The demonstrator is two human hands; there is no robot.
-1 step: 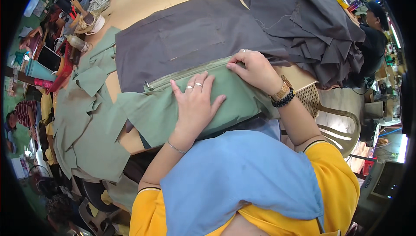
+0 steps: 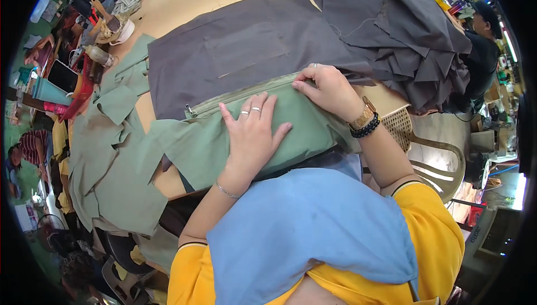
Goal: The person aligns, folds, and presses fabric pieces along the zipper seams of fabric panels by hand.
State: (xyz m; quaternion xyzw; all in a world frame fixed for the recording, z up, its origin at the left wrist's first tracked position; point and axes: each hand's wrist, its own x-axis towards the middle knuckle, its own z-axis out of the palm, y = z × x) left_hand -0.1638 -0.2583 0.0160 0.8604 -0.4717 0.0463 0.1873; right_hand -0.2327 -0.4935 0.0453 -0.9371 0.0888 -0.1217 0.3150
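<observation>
A green fabric piece (image 2: 305, 128) lies along the near table edge and partly hangs toward my lap. A zipper (image 2: 240, 96) runs along its far side, with a metal slider (image 2: 191, 111) at the left end. My left hand (image 2: 250, 131) rests flat on the green fabric, fingers spread, fingertips close to the zipper. At the zipper's right end, my right hand (image 2: 324, 89) pinches the fabric edge between thumb and curled fingers. Beyond the zipper, a dark grey fabric panel (image 2: 184, 70) lies flat, with a rectangular patch (image 2: 246, 50) on it.
Dark grey cloth (image 2: 391, 42) is heaped at the right. Loose green pieces (image 2: 128, 176) drape over the table's left side. A red basket (image 2: 84, 89) and a brush (image 2: 106, 14) are at the far left. A plastic chair (image 2: 442, 159) and a person in black (image 2: 475, 64) are to the right.
</observation>
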